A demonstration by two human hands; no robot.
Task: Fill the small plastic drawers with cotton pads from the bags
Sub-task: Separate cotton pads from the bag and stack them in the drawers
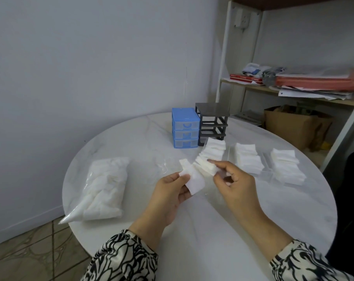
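Filling the view: round white table point(192, 230), bare toward the near rim. Lying at its left edge, overhanging: sealed bag of cotton pads point(105, 189). Standing at the far side: blue drawer unit point(185, 130), emptied black frame point(212, 121). Sitting rightward, hard to make out: clear drawers point(266, 171) holding pads. Pinching a fanned pad stack point(209, 157) mid-table: left hand point(172, 191), right hand point(233, 179).

We count two small drawer units behind the fanned row of cotton pads point(209, 157): one blue unit point(185, 127) with three drawers in it, and one dark frame point(212, 121) (its slots look bare). Right of that row lie two more pad stacks point(247, 159) point(286, 166) in clear drawers. Left of it lies one full bag point(105, 188). Two hands point(172, 193) point(236, 184) hold pads.
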